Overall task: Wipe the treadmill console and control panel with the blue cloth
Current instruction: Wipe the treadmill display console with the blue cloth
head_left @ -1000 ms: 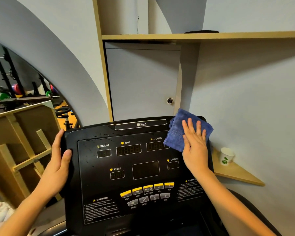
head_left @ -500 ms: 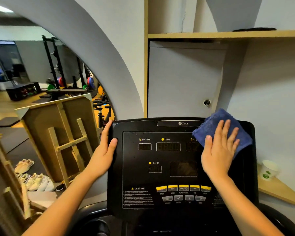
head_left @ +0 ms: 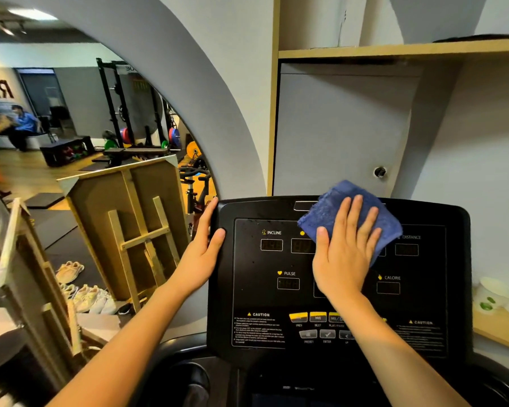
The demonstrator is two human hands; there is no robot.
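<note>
- The right hand has slid the blue cloth leftward across the console.
- It is pressing flat, fingers spread, cloth beneath its fingers.
- The left hand is gripping the console's left edge.

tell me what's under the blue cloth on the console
The blue cloth lies flat on the console under the right hand. It hides the top-middle labels and part of one display, so their text cannot be read.
</note>
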